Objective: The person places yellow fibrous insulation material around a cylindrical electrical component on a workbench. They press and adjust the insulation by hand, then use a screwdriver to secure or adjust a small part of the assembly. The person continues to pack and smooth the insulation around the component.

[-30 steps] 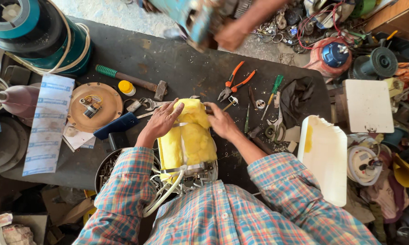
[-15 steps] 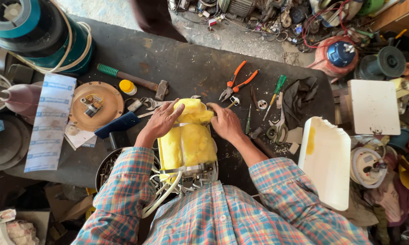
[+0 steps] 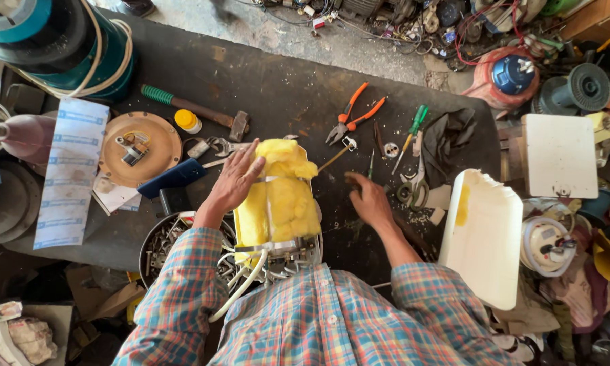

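A boxy metal device wrapped in yellow insulation (image 3: 281, 203) lies on the dark workbench (image 3: 278, 88) right in front of me, with white wires hanging from its near end. My left hand (image 3: 234, 181) rests flat on its left side, fingers spread against the yellow padding. My right hand (image 3: 367, 198) hovers over the bench to the right of the device, fingers curled; whether they pinch something small I cannot tell. Orange-handled pliers (image 3: 353, 115) and a green-handled screwdriver (image 3: 412, 129) lie just beyond that hand.
A hammer with a green grip (image 3: 196, 112), a round tan plate (image 3: 139, 149), a yellow-capped jar (image 3: 186, 120), a dark cloth (image 3: 454, 139), a white casing (image 3: 484, 237), a teal drum (image 3: 54, 41) and a bowl of metal parts (image 3: 162, 244) crowd the bench. Clutter surrounds it.
My right hand has left the yellow-wrapped device and moved right over the bench. The other person who stood at the far side has gone from view.
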`<state>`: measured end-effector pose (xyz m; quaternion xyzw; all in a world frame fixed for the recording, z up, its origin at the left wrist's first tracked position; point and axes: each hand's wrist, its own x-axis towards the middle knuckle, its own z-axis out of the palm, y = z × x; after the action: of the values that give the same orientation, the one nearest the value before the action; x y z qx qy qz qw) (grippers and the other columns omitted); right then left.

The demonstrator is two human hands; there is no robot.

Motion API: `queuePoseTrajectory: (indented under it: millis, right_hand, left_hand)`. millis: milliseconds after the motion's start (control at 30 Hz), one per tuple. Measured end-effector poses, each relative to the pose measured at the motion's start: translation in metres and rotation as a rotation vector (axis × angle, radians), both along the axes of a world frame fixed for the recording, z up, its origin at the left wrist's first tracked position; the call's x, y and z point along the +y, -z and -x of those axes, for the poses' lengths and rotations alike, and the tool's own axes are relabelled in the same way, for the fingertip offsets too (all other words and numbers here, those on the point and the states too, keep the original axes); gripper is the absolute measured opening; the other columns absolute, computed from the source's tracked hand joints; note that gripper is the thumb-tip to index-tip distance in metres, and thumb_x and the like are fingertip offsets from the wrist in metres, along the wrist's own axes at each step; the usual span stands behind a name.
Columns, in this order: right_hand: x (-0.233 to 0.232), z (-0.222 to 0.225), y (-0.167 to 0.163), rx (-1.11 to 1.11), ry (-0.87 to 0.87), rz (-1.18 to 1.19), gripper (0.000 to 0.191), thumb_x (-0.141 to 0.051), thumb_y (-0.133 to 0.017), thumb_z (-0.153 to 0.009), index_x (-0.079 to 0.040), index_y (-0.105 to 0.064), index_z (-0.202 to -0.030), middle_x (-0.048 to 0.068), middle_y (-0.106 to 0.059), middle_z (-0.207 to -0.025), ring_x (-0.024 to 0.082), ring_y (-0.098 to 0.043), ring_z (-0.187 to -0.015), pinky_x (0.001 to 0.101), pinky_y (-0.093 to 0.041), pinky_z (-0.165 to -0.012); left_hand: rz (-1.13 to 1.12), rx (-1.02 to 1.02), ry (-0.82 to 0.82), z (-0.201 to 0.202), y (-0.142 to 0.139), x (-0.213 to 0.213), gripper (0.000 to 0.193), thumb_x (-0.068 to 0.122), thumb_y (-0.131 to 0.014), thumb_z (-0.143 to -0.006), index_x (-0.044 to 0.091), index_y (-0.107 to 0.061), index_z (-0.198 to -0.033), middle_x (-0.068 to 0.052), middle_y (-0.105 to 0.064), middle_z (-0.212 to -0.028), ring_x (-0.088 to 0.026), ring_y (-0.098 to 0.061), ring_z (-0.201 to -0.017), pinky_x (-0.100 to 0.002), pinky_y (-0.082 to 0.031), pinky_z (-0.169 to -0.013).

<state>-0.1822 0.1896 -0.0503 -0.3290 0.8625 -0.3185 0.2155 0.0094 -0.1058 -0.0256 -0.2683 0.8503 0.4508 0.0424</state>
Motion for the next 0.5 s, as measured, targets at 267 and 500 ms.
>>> queuePoseTrajectory:
  millis: [267, 500]
  right_hand:
    - [0.038, -0.046, -0.001, -0.026, -0.081, -0.095, 0.044, -0.009, -0.059, -0.087, -0.006, -0.066, -0.13, 0.017, -0.073, -0.124, 0.034, -0.07, -0.112, 0.0438, -0.054, -0.096]
    - [0.019, -0.108, -0.045, -0.235, -0.068, 0.244, 0.048, -0.007, -0.055, -0.087, -0.005, -0.061, -0.135, 0.014, -0.067, -0.128, 0.028, -0.073, -0.108, 0.0393, -0.061, -0.088]
  left_hand:
    - [-0.005, 0.201, -0.211, -0.07, -0.026, 0.027, 0.071, 0.051, -0.043, -0.105, 0.011, -0.03, -0.162, -0.016, -0.03, -0.169, -0.031, -0.024, -0.157, -0.041, -0.021, -0.125]
    - [-0.158, 0.153, -0.356, -0.15, -0.052, 0.056, 0.061, 0.037, -0.055, -0.102, 0.008, -0.045, -0.155, -0.013, -0.065, -0.142, -0.026, -0.062, -0.132, -0.037, -0.046, -0.11]
